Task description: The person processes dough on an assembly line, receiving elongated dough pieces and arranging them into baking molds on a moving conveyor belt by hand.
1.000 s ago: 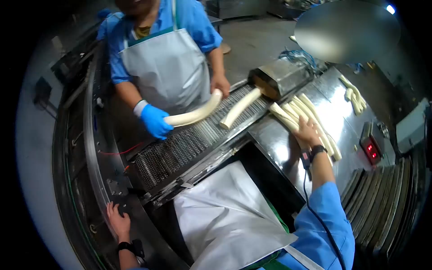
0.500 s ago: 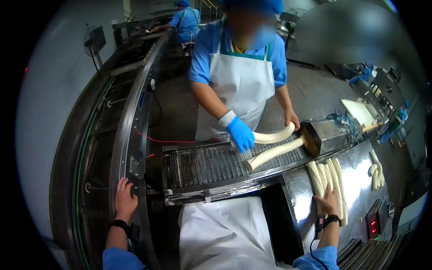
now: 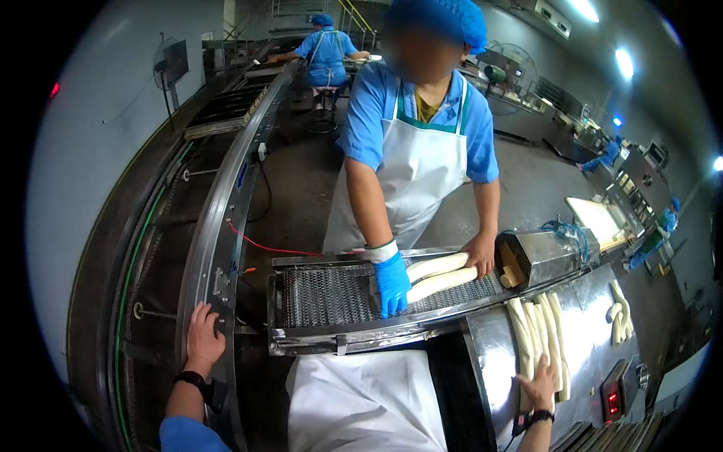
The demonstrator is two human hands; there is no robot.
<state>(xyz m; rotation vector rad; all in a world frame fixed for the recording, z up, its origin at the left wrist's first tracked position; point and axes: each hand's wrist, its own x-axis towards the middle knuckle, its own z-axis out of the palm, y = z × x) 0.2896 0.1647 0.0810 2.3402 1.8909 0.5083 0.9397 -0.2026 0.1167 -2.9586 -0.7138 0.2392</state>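
Note:
My left hand (image 3: 205, 340) rests on the metal rail (image 3: 197, 264) of the long conveyor at the left, fingers loosely stretched out and holding nothing. On the steel table (image 3: 493, 343) at the right, my right hand (image 3: 538, 386) lies with spread fingers over the near ends of several long pale dough strips (image 3: 541, 324) placed side by side. Across from me, a co-worker's blue-gloved hand (image 3: 392, 286) and bare hand (image 3: 480, 252) are on two more dough strips (image 3: 444, 285) on the mesh belt (image 3: 324, 294).
A metal housing (image 3: 553, 252) covers the right end of the mesh belt, with a dough end showing at its opening. Shorter twisted dough pieces (image 3: 620, 316) lie farther right. A red digital display (image 3: 614, 399) stands at the table's near corner. Another person (image 3: 327, 56) sits beside the conveyor.
My view has tilted upward. The co-worker's two dough strips, spread apart before, now lie close together on the belt. My hands keep their places on the rail and the dough strips.

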